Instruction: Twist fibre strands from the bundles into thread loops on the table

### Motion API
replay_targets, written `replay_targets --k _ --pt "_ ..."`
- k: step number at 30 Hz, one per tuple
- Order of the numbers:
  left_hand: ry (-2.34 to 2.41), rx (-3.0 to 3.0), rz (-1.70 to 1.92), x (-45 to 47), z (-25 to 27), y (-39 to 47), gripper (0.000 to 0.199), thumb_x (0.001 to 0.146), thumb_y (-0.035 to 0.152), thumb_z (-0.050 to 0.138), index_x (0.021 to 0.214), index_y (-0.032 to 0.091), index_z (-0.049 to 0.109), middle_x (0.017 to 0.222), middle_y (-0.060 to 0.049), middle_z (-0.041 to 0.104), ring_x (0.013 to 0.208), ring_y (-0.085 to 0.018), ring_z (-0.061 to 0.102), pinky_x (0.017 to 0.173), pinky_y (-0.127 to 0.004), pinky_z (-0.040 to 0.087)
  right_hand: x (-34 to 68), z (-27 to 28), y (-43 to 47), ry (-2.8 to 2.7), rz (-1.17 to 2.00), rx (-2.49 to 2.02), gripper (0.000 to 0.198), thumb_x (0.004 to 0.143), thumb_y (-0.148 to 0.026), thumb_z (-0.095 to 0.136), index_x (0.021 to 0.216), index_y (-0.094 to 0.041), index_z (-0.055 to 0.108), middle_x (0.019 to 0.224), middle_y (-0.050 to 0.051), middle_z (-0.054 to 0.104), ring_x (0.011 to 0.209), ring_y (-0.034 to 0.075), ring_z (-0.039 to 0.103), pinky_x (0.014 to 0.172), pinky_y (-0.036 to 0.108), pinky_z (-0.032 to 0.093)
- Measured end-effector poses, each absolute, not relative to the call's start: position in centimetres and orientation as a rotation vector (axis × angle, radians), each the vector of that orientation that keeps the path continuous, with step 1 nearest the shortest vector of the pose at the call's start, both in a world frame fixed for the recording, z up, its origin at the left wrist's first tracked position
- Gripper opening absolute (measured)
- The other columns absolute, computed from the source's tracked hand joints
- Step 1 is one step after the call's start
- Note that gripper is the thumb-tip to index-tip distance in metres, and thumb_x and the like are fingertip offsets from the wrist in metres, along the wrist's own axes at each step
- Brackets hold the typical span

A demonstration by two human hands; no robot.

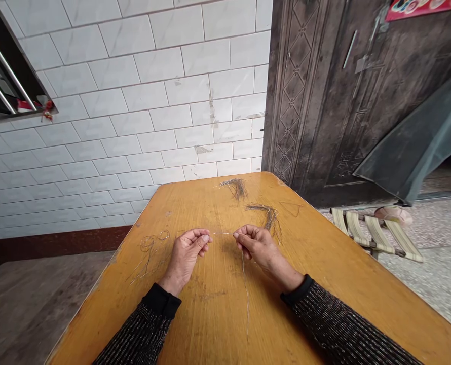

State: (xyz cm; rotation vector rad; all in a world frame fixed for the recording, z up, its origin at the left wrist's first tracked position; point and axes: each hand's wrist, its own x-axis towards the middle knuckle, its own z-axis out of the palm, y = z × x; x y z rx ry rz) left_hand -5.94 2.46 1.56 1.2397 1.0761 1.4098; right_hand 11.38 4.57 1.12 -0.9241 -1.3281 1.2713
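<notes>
A thin metal wire (223,233) stretches between my two hands over the middle of the table. My left hand (185,253) pinches one part of it between thumb and forefinger. Closed on the wire a short way to the right is my right hand (261,248), and a long loose length hangs down from it toward me. Just past the right hand lies a bundle of bent wires (269,215). Several wires with looped ends (147,244) rest to the left of my left hand.
The yellow wooden table (210,324) reaches to a white tiled wall (164,111). Another bundle of wires (237,187) lies near its far edge. A dark carved door (305,91) stands behind on the right, with a strap-seated folding stool (377,235) on the floor.
</notes>
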Motion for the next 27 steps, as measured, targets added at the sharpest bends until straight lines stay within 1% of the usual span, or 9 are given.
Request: replay_targets --k 7,11,13,22,25,27 --pt "1.170 1.311 1.478 -5.62 1.37 2.42 0.024 0.070 0.035 0.061 0.076 0.012 0.061 0.067 -0.003 0.061 0.054 -0.008 0.048 0.049 -0.019 0.036 11.28 1.37 4.25 -1.343 1.314 -0.936 0.025 0.062 -0.038 0.059 0.057 -0.018 0.044 0.041 -0.007 0.046 0.027 0.004 0.035 0.029 0.018 0.025" --pt "1.201 1.318 1.542 -5.47 1.07 2.49 0.023 0.070 0.036 0.061 0.066 0.013 0.057 0.061 -0.001 0.057 0.055 -0.009 0.049 0.053 -0.020 0.037 11.16 1.40 4.18 -1.342 1.319 -0.932 0.024 0.062 -0.038 0.059 0.057 -0.018 0.045 0.041 -0.007 0.046 0.027 0.004 0.035 0.029 0.017 0.025" --pt "1.188 1.304 1.569 -5.41 0.95 2.52 0.023 0.071 0.036 0.060 0.064 0.014 0.055 0.059 0.001 0.054 0.055 -0.009 0.047 0.053 -0.020 0.036 11.08 1.39 4.14 -1.344 1.318 -0.921 0.024 0.062 -0.038 0.059 0.058 -0.018 0.045 0.041 -0.007 0.046 0.028 0.004 0.035 0.029 0.017 0.025" --pt "1.124 1.256 1.548 -5.61 1.15 2.53 0.023 0.073 0.036 0.058 0.066 0.014 0.055 0.057 0.003 0.048 0.052 -0.007 0.042 0.050 -0.018 0.032 10.95 1.43 4.07 -1.359 1.324 -0.892 0.027 0.063 -0.040 0.060 0.058 -0.017 0.046 0.042 -0.007 0.047 0.028 0.003 0.035 0.030 0.017 0.024" --pt "1.168 1.310 1.557 -5.82 1.22 2.60 0.027 0.073 0.040 0.057 0.070 0.013 0.056 0.060 0.001 0.051 0.054 -0.008 0.045 0.051 -0.019 0.034 11.07 1.38 4.15 -1.363 1.358 -0.883 0.029 0.064 -0.042 0.060 0.060 -0.017 0.047 0.044 -0.006 0.050 0.029 0.003 0.036 0.031 0.017 0.026" --pt "1.157 1.324 1.545 -5.95 1.21 2.64 0.035 0.076 0.047 0.050 0.080 0.013 0.058 0.069 -0.003 0.056 0.057 -0.010 0.049 0.051 -0.020 0.036 11.21 1.38 4.19 -1.352 1.365 -0.877 0.030 0.064 -0.043 0.061 0.060 -0.016 0.048 0.045 -0.005 0.051 0.030 0.003 0.037 0.032 0.016 0.026"
